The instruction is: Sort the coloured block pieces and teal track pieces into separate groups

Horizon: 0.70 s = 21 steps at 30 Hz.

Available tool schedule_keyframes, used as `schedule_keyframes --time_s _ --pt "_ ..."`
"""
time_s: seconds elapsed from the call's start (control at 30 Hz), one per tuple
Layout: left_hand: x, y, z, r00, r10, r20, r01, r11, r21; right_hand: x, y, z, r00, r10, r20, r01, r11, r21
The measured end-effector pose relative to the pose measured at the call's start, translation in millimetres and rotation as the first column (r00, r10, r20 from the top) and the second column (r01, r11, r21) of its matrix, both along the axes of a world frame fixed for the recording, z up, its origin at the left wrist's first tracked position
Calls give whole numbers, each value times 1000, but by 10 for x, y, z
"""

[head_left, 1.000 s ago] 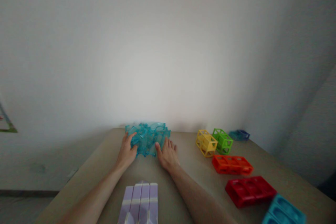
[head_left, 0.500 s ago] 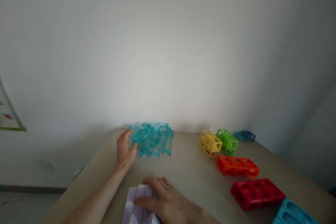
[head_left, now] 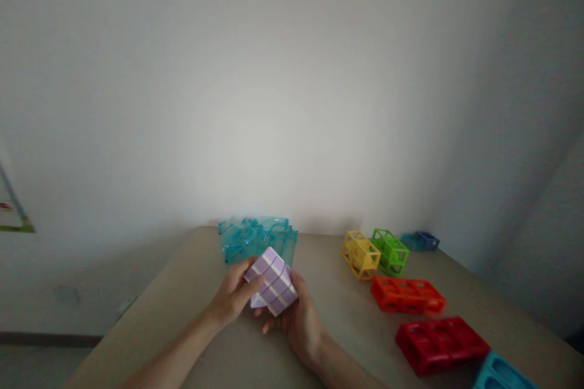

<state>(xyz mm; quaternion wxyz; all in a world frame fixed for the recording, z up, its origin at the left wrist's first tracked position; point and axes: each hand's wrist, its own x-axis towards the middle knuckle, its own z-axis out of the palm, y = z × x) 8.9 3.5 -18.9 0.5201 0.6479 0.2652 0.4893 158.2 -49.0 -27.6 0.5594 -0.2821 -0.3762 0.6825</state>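
Note:
Both hands hold a stack of pale purple tiles with white stripes, lifted above the beige table and tilted. My left hand pinches its left edge with thumb and fingers. My right hand cups it from below and the right, fingers closed round it. Just behind the stack lies a heap of clear turquoise plastic pieces, touched by neither hand.
To the right stand a yellow cage block and a green one, a small blue piece behind them, then an orange block, a red block and a teal block. A white wall stands close behind the table.
Both hands left the turquoise heap. The right hand came back to the purple tile stack near the front edge, the left joined it, and the stack now sits lifted between them.

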Motion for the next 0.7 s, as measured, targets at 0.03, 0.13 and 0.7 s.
schedule_keyframes --time_s 0.03,0.13,0.7 --pt "19 -12 2 1000 12 8 -11 1000 -26 10 5 -3 1000 -27 15 26 1000 8" --pt "38 5 -1 995 78 69 -72 994 -81 51 20 -22 983 -160 92 151 984 93" --pt "172 -153 66 787 -350 509 617 423 -664 252 2 132 504 -684 528 294 710 640"
